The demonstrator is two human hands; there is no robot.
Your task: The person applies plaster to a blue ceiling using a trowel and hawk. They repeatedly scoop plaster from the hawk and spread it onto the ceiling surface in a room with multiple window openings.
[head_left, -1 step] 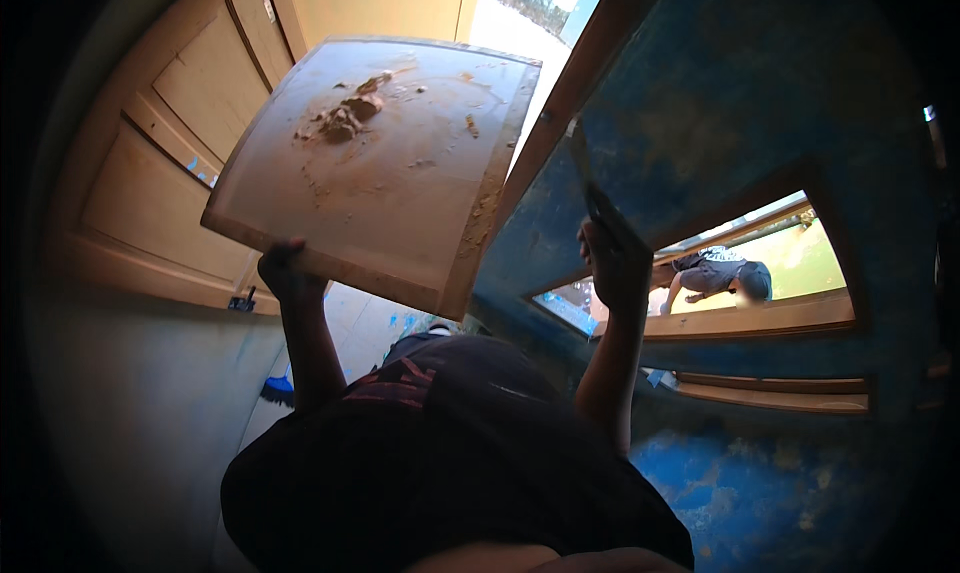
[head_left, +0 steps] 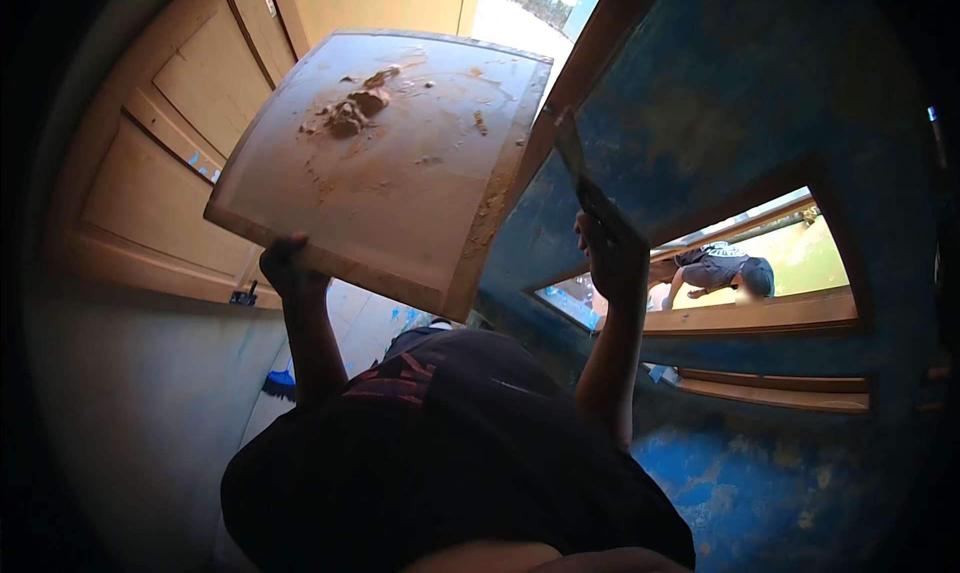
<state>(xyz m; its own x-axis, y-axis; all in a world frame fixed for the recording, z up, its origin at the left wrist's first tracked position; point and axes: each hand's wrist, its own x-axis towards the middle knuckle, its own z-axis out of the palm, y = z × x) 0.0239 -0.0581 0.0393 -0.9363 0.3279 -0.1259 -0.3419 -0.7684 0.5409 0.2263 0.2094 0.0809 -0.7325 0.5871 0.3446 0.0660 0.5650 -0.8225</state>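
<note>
My left hand (head_left: 290, 268) grips the lower edge of a square pale board (head_left: 400, 173), held up and tilted in front of me. A brown lump of putty (head_left: 350, 113) and smears sit on the board's upper part. My right hand (head_left: 612, 253) is raised beside the board's right corner and holds a flat scraper blade (head_left: 580, 168), which points up along the blue mottled wall (head_left: 740, 93). Whether the blade touches the wall I cannot tell.
A wooden panelled door (head_left: 150, 183) stands on the left. A wooden-framed window opening (head_left: 760, 313) in the blue wall shows another person (head_left: 720, 268) bent over outside. A blue brush (head_left: 280, 383) lies on the pale floor below the board.
</note>
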